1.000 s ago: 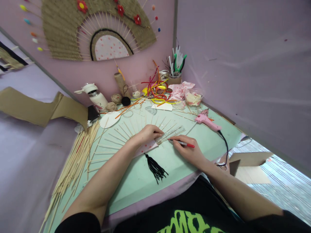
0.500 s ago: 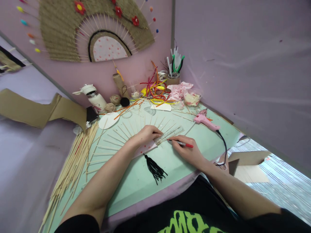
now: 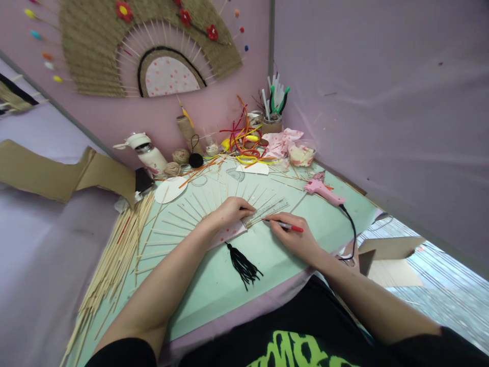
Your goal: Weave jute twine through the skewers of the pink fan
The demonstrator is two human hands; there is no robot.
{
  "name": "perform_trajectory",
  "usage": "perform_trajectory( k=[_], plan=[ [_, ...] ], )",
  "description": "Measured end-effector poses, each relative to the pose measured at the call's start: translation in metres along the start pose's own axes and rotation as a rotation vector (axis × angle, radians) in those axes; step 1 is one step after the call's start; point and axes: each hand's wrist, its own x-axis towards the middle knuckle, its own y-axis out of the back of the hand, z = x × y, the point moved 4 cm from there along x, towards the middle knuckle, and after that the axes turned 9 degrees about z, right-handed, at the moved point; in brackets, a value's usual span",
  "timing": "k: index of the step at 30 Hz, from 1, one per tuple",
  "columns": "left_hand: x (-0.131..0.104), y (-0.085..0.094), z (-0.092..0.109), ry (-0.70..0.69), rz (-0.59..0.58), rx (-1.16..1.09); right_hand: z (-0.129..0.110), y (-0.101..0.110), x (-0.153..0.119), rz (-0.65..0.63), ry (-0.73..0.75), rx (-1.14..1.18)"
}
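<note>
My right hand (image 3: 292,232) is closed round a red marker pen (image 3: 292,227), its tip close to a thin stick beside the ruler. A clear ruler (image 3: 269,210) lies along the sticks at the right side of a fan frame. My left hand (image 3: 235,208) grips the near end of the ruler with thumb and fingers, pressing it down. Thin bamboo sticks (image 3: 187,210) spread outward from the fan's pink dotted base (image 3: 233,232), which is partly under my left wrist. From the base hangs a black tassel (image 3: 243,266).
A pink glue gun (image 3: 324,191) with a black cord lies at the right. Loose bamboo sticks (image 3: 110,260) are heaped at the left. Along the back stand a white bottle (image 3: 151,155), twine balls (image 3: 173,168), coloured pipe cleaners (image 3: 248,148) and a jar (image 3: 272,126) with green-handled pliers.
</note>
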Motion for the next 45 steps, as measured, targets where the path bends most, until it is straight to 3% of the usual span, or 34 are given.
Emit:
perform_trajectory(
  k=[13, 23, 45],
  plan=[
    [0.001, -0.001, -0.004, 0.015, 0.018, -0.020, 0.000, -0.001, 0.000, 0.018, 0.021, 0.002],
    [0.001, 0.006, -0.009, 0.145, 0.069, -0.139, 0.001, -0.001, 0.000, 0.008, 0.035, -0.020],
    [0.001, 0.009, -0.012, 0.116, 0.121, -0.033, 0.000, -0.002, -0.001, -0.009, 0.033, -0.020]
  ],
)
